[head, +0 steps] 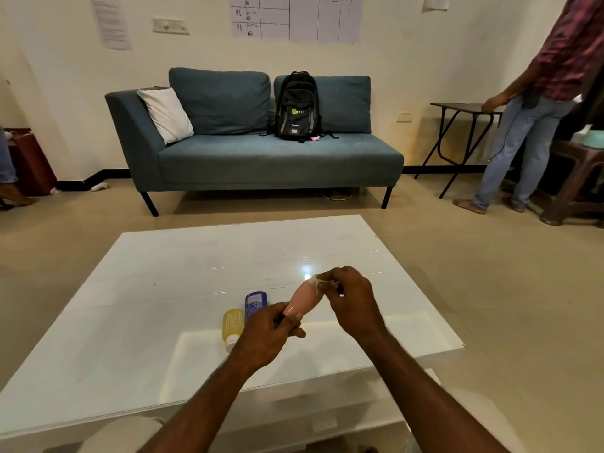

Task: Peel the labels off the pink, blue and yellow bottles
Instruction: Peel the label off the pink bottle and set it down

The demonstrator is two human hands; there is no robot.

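I hold the pink bottle (pixel 302 300) in the air above the white table (pixel 163 289), tilted so its far end points up and away from me. My left hand (pixel 268 335) is closed around its near end, fingers wrapped over the lower part, thumb on top. My right hand (pixel 351 302) is at the far end, its fingertips pinched on a thin, pale strip of label (pixel 315 282) that stands off the bottle's upper end; the strip is crumpled and I cannot tell how much of it is free.

Just behind my left hand the other two bottles rest on the table. The blue bottle (pixel 256 304) is partly hidden by my fingers, and its printed label faces me. The yellow bottle (pixel 232 325) is just to its left, touching or nearly touching it, with its white cap toward me and its label on.

The table top is glossy and shows a bright spot of reflected light beyond my hands. Past it, against the wall, is a blue-grey sofa (pixel 261 152) with a white cushion (pixel 166 114) at its left end and a black backpack (pixel 296 107) upright on the seat. At the right, a person in a checked shirt and jeans (pixel 536 119) stands with a hand on a small dark folding table (pixel 464 109). Paper sheets (pixel 294 16) hang on the wall above the sofa.
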